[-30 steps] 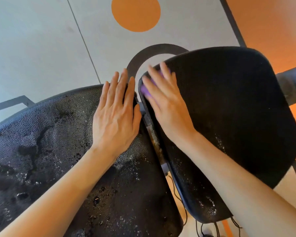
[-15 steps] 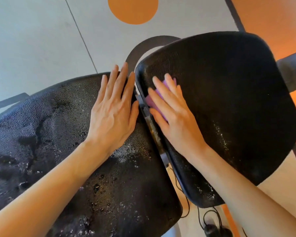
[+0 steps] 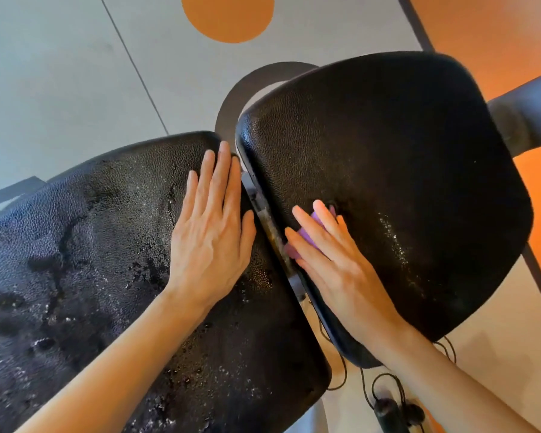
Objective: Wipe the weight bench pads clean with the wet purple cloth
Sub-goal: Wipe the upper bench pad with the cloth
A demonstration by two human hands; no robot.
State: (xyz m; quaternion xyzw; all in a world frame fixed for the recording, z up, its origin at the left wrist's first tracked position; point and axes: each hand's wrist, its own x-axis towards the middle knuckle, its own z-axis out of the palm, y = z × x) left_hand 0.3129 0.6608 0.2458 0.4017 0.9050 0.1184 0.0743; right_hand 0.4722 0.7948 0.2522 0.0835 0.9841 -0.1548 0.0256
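Purple cloth (image 3: 313, 232) sits squashed flat under the right hand (image 3: 334, 260), on the near-left edge of the right-hand pad (image 3: 403, 189), right beside the gap between the two pads. Over the last second that hand has slid from the far corner of this pad back along the edge toward the person, so the stroke is working down the seam side. The left hand (image 3: 211, 232) hasn't really budged; it's still planted flat on the left pad (image 3: 91, 260), fingers together, not holding anything (just bracing, I'd guess).

The grip on the cloth isn't a pinch at all, more an open palm with fingers a bit spread, pressing it down. Only slivers of purple peek out between the fingers.

Looks-wise, the left pad is covered in droplets and wet streaks, while the right one has just a thin trail of beads near its middle. I'd say most of that pad still needs a pass.
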